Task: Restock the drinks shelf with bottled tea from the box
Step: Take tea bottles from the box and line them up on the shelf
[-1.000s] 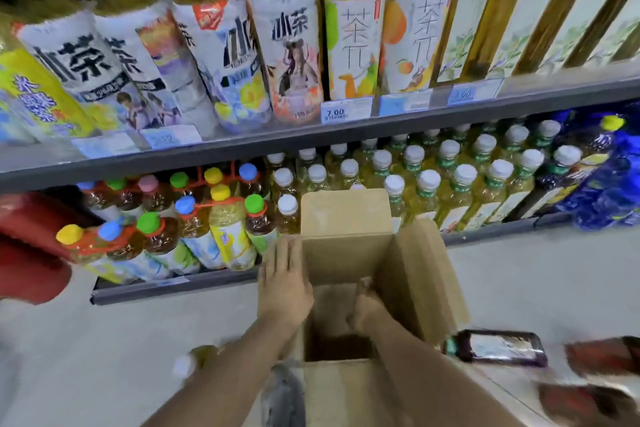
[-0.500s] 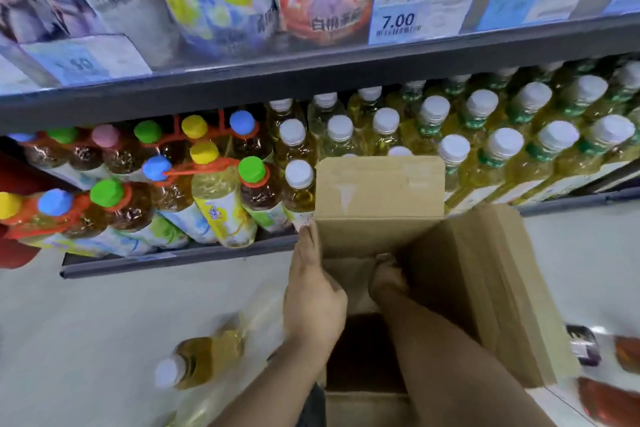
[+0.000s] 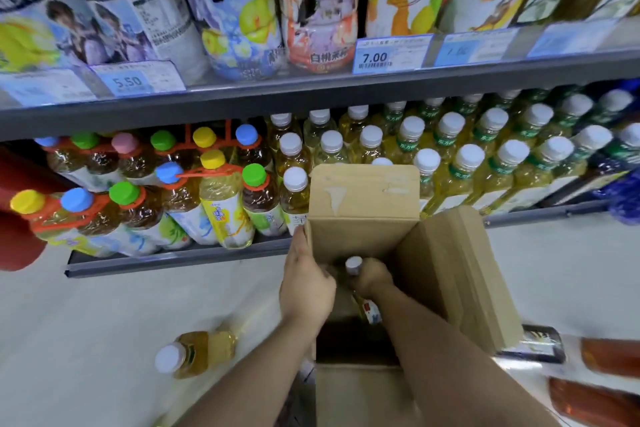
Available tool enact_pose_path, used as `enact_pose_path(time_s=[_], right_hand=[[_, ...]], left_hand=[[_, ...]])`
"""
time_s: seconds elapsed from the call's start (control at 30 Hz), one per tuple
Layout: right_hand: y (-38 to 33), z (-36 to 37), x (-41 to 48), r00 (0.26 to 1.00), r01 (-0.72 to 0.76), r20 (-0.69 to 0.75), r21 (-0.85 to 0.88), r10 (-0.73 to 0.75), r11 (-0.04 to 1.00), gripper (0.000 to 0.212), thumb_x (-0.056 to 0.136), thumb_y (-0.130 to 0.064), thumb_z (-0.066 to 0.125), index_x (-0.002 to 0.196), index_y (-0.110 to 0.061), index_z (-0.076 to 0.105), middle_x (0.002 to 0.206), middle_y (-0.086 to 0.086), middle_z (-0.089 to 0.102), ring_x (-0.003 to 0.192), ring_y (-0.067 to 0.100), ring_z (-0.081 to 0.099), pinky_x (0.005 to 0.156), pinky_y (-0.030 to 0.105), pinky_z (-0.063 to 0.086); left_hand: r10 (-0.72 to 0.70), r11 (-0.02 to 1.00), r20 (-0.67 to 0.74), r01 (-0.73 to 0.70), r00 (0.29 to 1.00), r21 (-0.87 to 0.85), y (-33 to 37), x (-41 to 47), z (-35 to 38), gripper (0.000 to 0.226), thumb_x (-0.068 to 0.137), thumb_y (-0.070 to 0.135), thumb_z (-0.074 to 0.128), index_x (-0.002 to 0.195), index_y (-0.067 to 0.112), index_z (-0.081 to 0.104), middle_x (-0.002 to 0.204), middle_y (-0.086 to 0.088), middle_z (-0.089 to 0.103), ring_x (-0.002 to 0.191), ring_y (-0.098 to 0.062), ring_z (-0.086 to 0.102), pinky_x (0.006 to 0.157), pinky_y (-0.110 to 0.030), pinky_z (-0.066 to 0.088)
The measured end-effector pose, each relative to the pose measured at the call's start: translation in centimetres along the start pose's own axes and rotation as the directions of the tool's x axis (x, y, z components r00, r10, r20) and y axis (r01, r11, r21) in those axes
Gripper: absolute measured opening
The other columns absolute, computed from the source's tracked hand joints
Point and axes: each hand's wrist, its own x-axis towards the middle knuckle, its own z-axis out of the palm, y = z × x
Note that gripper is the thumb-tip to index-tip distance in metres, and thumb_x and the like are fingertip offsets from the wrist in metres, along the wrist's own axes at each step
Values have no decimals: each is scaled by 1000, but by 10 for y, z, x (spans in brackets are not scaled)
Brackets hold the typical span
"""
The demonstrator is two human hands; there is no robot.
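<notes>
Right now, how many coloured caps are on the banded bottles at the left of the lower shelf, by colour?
Green caps: 4
Blue caps: 4, one partly hidden by the shelf edge
Yellow caps: 3
Pink caps: 1
Total: 12

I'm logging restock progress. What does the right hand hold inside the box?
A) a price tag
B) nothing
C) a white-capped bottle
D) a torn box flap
C: the right hand curls round the neck of a white-capped bottle inside the open cardboard box.
</notes>
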Motion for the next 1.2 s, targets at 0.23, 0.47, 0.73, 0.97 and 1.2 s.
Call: enact_pose_path(time_s=[0.23, 0.47, 0.73, 0.97, 1.2], right_hand=[[-16, -63, -91, 962, 203, -213, 139, -171, 969, 38, 79, -42, 78, 101, -13, 70, 99, 7, 71, 96, 26, 67, 71, 28, 46], [-49, -169, -224, 803, 507, -364, 1, -472, 862, 26, 80, -42, 75, 74, -18, 66, 76, -1, 69, 72, 17, 64, 63, 35, 52], [-82, -280, -369, 658, 632, -494, -48, -568, 774, 40, 83, -48, 70, 57, -24, 52, 61, -1, 61, 63, 18, 61, 56, 31, 38], [-146, -378, -471, 450, 741, -577, -184, -681, 646, 46, 79, -55, 72, 53, -23, 50, 48, -7, 52, 49, 11, 50, 50, 33, 35], [-218, -461, -519, 200, 796, -708, -285, -677, 533, 53, 74, -67, 67, 75, -15, 59, 62, 2, 59, 57, 21, 56, 52, 34, 40]], left_hand=[[-67, 964, 202, 11, 977, 266, 17, -5, -25, 87, 85, 12, 51, 158, 16, 3, 167, -9, 8, 150, -33, 20, 118, -49, 29], [213, 918, 457, -337, 863, 208, 106, -82, -99, 59, 91, 22, 63, 145, 18, 41, 135, -6, 59, 120, -24, 57, 89, -23, 43], [501, 865, 180, -495, 846, -79, 196, -148, -184, 74, 83, 31, 79, 143, 36, 36, 115, 13, 66, 101, -6, 65, 86, -25, 54], [615, 786, -69, -618, 785, -13, 304, -163, -274, 89, 88, 37, 75, 157, 28, 20, 132, 1, 61, 112, -20, 62, 84, -28, 51], [689, 704, -302, -708, 659, 59, 396, -144, -364, 81, 89, 32, 75, 155, 29, 27, 122, 0, 61, 110, -20, 60, 73, -26, 43]])
